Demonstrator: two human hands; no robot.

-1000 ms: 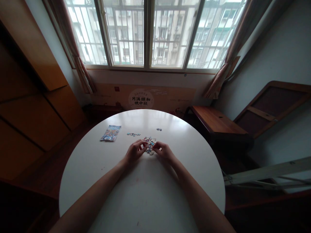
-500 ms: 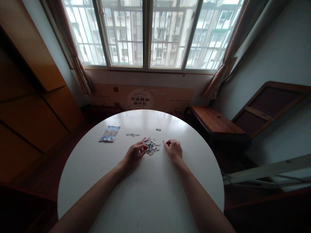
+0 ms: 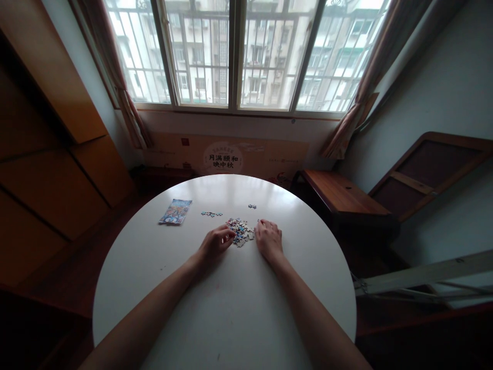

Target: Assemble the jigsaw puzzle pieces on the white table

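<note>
The round white bench carries the same things in the same places as a second ago; only the person's hands have moved. The right hand was on the pile of puzzle pieces a second ago. Half a second ago it had swung out to the right, well clear of the pile, with one piece by its fingertips. Now it is back, palm down, just beside the pile's right edge. Its grip is slack, the fingers stretched flat on the bench and clamped on nothing that shows.

The left hand has stayed at the pile's left edge, fingertips touching the pieces. Its grip is curled in, thumb near forefinger, but the view is too small to tell whether a piece is pinched there. By the look of it, both hands are working through the pile from either side again.

The pile sits mid-bench between the hands. The colourful packet lies well off to the left. A strip of joined pieces and a small cluster lie just beyond the pile, none of them touched.
</note>
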